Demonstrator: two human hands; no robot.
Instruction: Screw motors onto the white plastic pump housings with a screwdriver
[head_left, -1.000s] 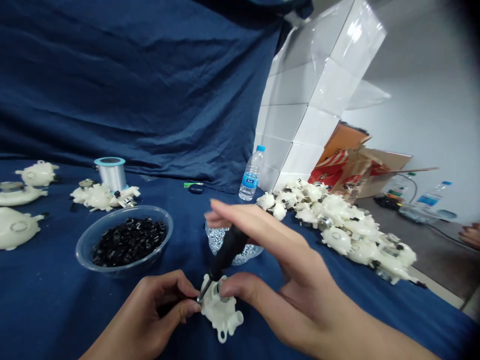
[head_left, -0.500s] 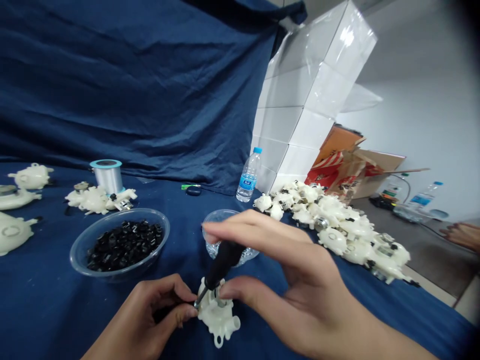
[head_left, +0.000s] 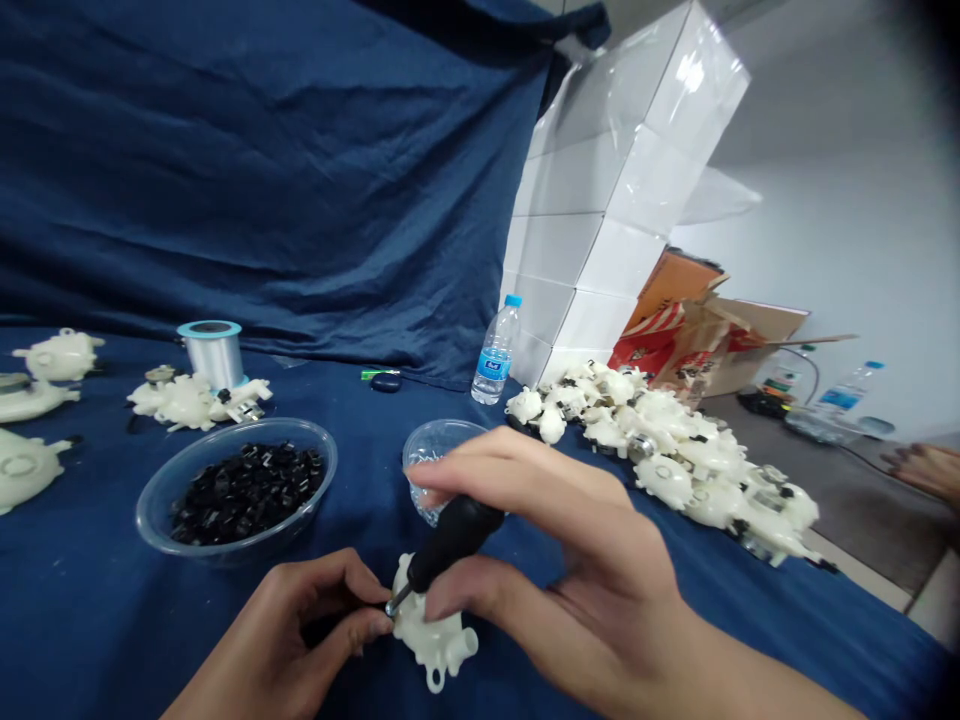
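A white plastic housing [head_left: 433,640] with a round spout sits low in the middle of the view, on the blue cloth [head_left: 90,620]. My left hand [head_left: 322,620] pinches its left side, close to the metal tip of a black-handled screwdriver [head_left: 454,530]. My right hand [head_left: 570,560] grips that screwdriver between thumb and fingers, with the shaft slanting down to the housing's left edge. The fingers hide the exact spot the tip meets.
A transparent bowl of small black parts [head_left: 236,493] stands left of my hands. Behind them is a small bowl of metal pieces [head_left: 431,450]. White housings lie heaped at right [head_left: 660,460]. A co-worker's hand [head_left: 926,470] shows at far right.
The fingers of my right hand have dropped lower and the screwdriver handle leans further to the right. The whole view has shifted slightly left and down.
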